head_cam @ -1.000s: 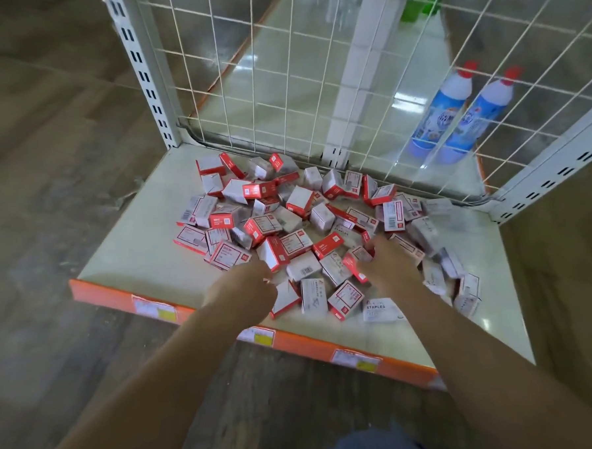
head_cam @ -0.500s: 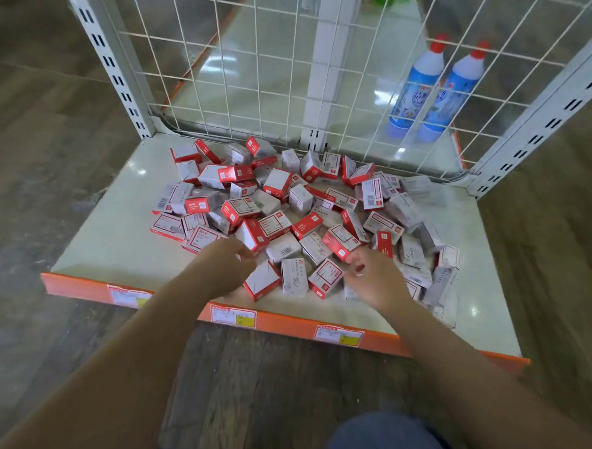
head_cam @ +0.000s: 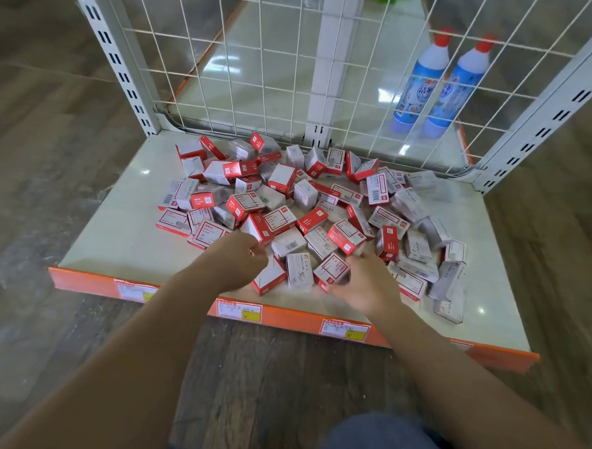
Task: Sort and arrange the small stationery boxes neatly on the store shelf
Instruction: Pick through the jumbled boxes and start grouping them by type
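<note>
Nearer now, both blurred hands (head_cam: 234,258) (head_cam: 363,282), grips unclear, over jumbled red-and-white boxes (head_cam: 286,204), perhaps staples.

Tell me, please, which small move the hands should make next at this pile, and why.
Probably the right hand should pick up the red-and-white box at its fingers and set it on the bare shelf left of the pile. The boxes lie jumbled with no row begun; the left hand is beside that space.
</note>
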Available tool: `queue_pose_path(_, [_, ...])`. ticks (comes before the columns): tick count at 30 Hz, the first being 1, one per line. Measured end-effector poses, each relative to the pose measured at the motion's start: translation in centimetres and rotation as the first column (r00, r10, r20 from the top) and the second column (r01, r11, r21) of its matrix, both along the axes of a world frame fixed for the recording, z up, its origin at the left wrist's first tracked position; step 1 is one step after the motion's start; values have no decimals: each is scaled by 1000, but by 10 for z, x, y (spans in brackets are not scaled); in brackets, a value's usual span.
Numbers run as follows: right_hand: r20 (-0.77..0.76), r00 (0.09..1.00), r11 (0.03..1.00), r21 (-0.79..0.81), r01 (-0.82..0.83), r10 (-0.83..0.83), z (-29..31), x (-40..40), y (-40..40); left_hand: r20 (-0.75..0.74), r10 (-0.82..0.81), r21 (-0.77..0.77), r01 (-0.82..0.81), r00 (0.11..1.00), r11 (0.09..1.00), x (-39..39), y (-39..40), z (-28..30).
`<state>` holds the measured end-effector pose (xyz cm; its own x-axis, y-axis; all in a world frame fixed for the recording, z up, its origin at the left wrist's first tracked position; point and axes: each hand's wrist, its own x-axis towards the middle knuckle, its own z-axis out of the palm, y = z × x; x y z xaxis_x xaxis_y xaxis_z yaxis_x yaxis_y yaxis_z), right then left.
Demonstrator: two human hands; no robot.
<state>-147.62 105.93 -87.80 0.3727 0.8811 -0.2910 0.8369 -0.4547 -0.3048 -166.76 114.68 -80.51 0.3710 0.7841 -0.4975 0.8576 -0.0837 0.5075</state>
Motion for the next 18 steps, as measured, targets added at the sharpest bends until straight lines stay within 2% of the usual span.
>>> queue_pose_path(8, [32,996,996,-6,-85,85,17,8,3,49,12,-75,-8,999,997,5,2,-3])
queue_pose_path(12, [14,993,992,35,-120,120,31,19,0,34,19,-63,-16,999,998,3,5,-7])
queue_pose_path(18, [-56,980,970,164,-180,192,62,20,7,128,61,-49,-56,990,997,13,7,-3])
